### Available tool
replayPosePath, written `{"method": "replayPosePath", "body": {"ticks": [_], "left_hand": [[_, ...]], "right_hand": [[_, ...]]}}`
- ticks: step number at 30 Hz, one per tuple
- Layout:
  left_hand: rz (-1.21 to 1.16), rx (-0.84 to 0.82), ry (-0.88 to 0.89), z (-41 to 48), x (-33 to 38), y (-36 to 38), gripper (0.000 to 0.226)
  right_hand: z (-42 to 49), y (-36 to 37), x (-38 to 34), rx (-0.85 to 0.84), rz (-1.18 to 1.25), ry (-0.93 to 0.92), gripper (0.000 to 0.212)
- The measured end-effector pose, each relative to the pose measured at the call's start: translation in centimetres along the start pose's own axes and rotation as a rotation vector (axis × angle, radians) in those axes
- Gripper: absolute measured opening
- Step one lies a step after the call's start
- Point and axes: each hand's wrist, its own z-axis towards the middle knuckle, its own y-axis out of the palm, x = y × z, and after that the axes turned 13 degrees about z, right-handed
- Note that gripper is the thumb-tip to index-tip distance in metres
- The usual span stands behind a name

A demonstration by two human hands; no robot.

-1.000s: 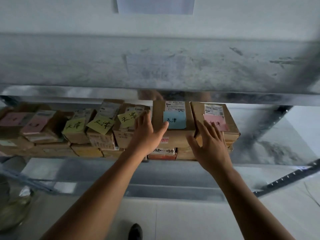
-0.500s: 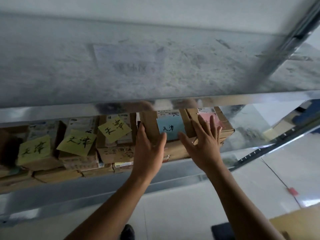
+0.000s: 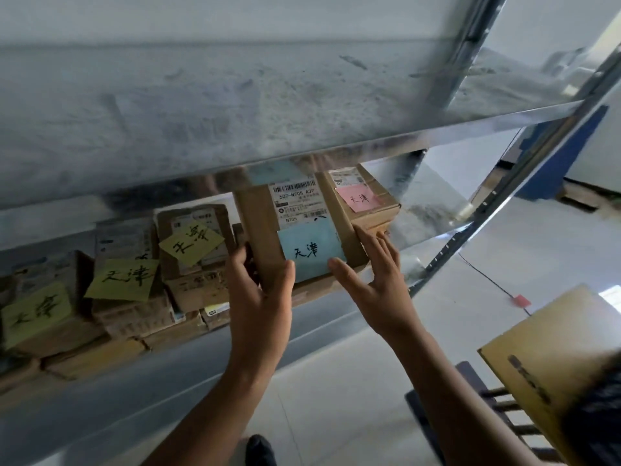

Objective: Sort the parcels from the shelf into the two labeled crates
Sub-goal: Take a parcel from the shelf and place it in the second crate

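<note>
A brown cardboard parcel with a blue note (image 3: 258, 223) and a white shipping label sits tilted at the front of the metal shelf (image 3: 100, 391). My left hand (image 3: 260, 297) grips its left front corner, thumb on top. My right hand (image 3: 376, 280) holds its right side, fingers along the edge and thumb on the blue note. Behind it to the right lies a parcel with a pink note (image 3: 366, 200). To the left stand several parcels with yellow-green notes (image 3: 124, 280).
The upper metal shelf board (image 3: 235, 105) hangs low over the parcels. A slanted shelf upright (image 3: 470, 223) runs at the right. A tan cardboard crate (image 3: 551, 358) stands on the pale floor at lower right. A dark shoe (image 3: 260, 450) shows at the bottom.
Both hands have closed onto the blue-note parcel and drawn it forward out of the row, its front end now raised. The view has swung to the right.
</note>
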Motion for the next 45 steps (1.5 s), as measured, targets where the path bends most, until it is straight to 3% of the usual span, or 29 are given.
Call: {"method": "replayPosePath", "body": {"ticks": [7, 14, 24, 27, 34, 45], "left_hand": [[-0.017, -0.037, 0.074, -7.1, 1.1, -0.5, 0.052], [-0.035, -0.207, 0.111, -13.7, 1.3, -0.2, 0.059], [-0.017, -0.675, 0.251, -20.0, 2.1, 1.1, 0.061], [0.035, -0.828, 0.343, -20.9, 2.3, 1.1, 0.058], [0.331, -0.804, 0.904, -24.6, 0.6, 2.0, 0.066], [0.401, -1.042, 1.179, -40.7, 2.6, 6.2, 0.067]], "right_hand": [[-7.5, -2.8, -0.9, -0.059, 0.536, 0.042, 0.069], [-15.6, -6.4, -1.3, 0.034, 0.594, 0.098, 0.057], [-27.7, -10.9, -1.6, 0.381, 0.671, 0.145, 0.076], [-32.2, -10.8, -2.6, 0.562, 0.693, 0.135, 0.073], [-43.5, -9.7, -3.5, 1.010, 0.571, 0.074, 0.063], [-60.8, -14.5, -5.5, 1.434, 0.378, 0.070, 0.052]]}}
